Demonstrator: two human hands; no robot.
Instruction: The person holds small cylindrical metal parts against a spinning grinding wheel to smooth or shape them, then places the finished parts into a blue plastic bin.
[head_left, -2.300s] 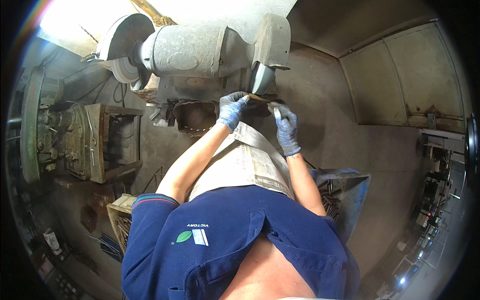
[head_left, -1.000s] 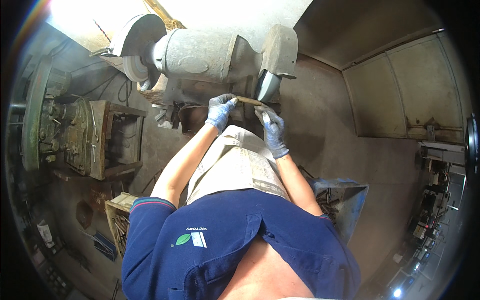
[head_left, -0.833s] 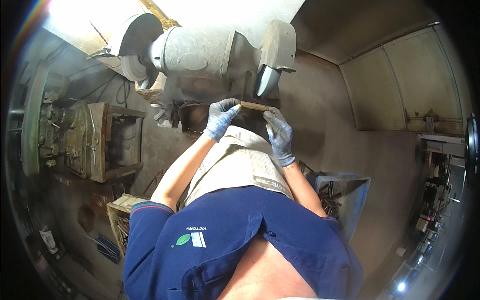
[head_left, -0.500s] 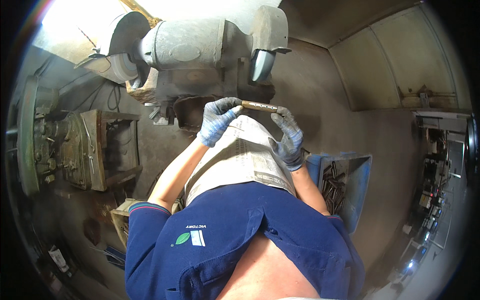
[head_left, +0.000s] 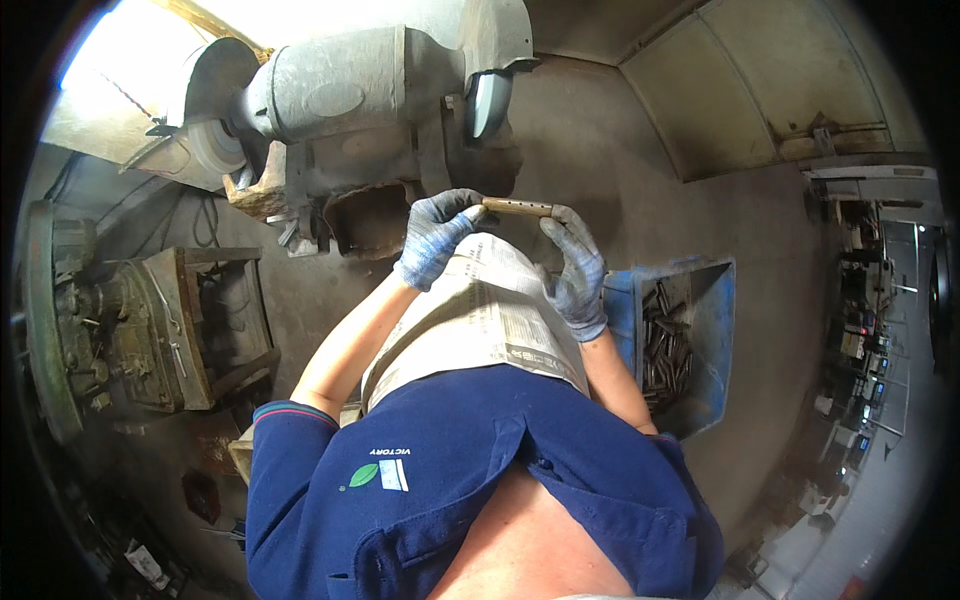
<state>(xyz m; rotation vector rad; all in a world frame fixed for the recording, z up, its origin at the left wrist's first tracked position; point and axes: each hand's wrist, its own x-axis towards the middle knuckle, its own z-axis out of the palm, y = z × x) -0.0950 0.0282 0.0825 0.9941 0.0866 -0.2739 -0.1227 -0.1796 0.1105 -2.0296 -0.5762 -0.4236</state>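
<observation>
A short brownish metal bar with a row of small holes [head_left: 517, 207] is held level in front of me, one end in each hand. My left hand [head_left: 437, 236], in a grey and blue glove, pinches its left end between thumb and fingers. At the other end, the fingertips of my gloved right hand [head_left: 575, 262] close on the bar. Just beyond my hands stands a grey bench grinder [head_left: 340, 85]. The bar is apart from its right grinding wheel [head_left: 489, 104].
The grinder's left wheel [head_left: 215, 146] is at the far left. A blue bin [head_left: 712, 350] with several dark metal pieces [head_left: 667, 345] stands right of my right forearm. Greenish machinery [head_left: 130, 330] stands at left. Printed paper [head_left: 480, 330] covers my lap.
The view has shifted, so the grinder sits further left and more of the blue bin shows. The bar has turned slightly in my hands; both hands still hold it.
</observation>
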